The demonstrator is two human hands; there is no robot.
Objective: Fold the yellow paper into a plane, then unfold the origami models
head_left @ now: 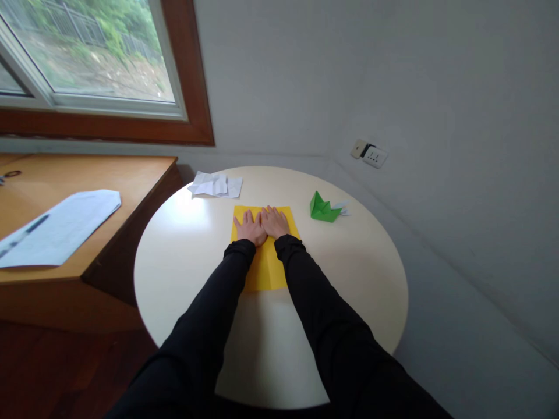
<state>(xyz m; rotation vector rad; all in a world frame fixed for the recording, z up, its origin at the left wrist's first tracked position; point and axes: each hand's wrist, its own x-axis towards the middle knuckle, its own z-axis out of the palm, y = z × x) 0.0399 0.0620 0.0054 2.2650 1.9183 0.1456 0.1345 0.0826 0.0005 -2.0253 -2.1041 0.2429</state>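
Head view: can see left hand [251,228] laid palm-down on yellow paper [266,270], fingers spread apart & pointing twd sheet's far edge. Right beside it, shows right hand [276,222], also palm-down on same sheet, fingers straight & a bit apart; can't tell exactly how thumbs meet. Lead back from both wrists to black sleeves [205,314], covering parts of sheet's L & R sides.

Find yellow paper flat on round white table [187,267], approx. mid-width, nearer far edge than near edge. Shows both far corners, plus a crease running lengthwise btwn forearms.

Going outward, can spot green folded paper [324,209] to R of sheet, well apart from it, twd table's far-right edge, w/ pale pointed bits sticking out on its R. Close to table's far-left edge, shows white papers [216,185], creased & overlapping.

Past table's L edge, can see wooden desk [142,174]. Bears pale paper [72,224] near its R edge, w/ pen [27,234] lying across, blurred, & scissors [11,174] partly cut off, twd far edge.

On wall [279,87] beyond table's far-right edge, shows socket [375,156] & smaller beige plate [358,148]. Above desk, has brown-framed window [105,52] w/ greenery & fence outside.
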